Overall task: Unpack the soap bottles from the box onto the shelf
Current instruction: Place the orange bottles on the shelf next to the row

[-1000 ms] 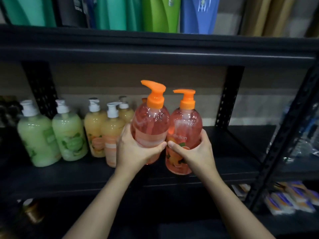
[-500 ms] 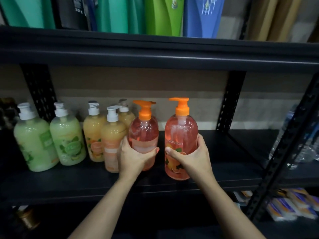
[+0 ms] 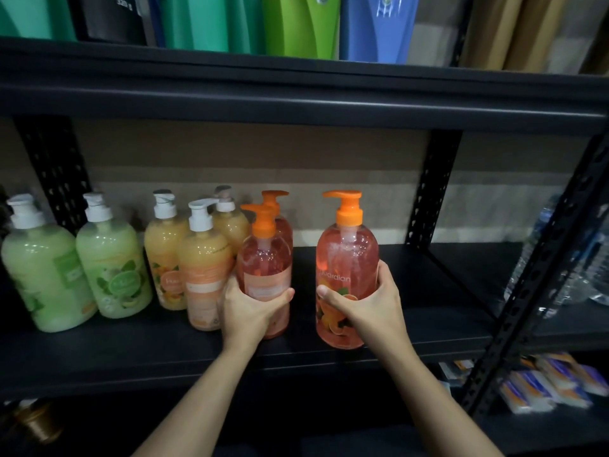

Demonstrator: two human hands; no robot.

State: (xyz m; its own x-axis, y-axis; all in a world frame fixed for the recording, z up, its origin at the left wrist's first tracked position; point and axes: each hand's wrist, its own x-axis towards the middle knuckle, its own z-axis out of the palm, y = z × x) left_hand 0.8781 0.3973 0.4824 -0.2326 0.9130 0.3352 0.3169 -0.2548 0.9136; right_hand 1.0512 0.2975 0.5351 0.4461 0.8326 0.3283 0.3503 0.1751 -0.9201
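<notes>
Both hands [image 3: 252,308] grip orange bottles [image 3: 346,268]

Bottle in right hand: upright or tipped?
Upright. The orange-pump bottle in the right hand stands vertical, pump on top, base at the shelf.

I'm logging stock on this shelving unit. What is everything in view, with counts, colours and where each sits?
green soap bottles: 2, pale green with white pumps, left end of the middle shelf
yellow soap bottles: 3, yellow-orange with white pumps, right of the green ones
orange-pump soap bottles: 3, pink-orange; two mid-shelf, one behind the other, and one apart to their right
packs: several, teal, green and blue, on the shelf above
water bottles: count unclear, clear, far right behind the upright
packets: several, white with blue, lower shelf at right
left hand: 1, grips the front mid-shelf orange-pump bottle
right hand: 1, grips the separate right-hand one
</notes>
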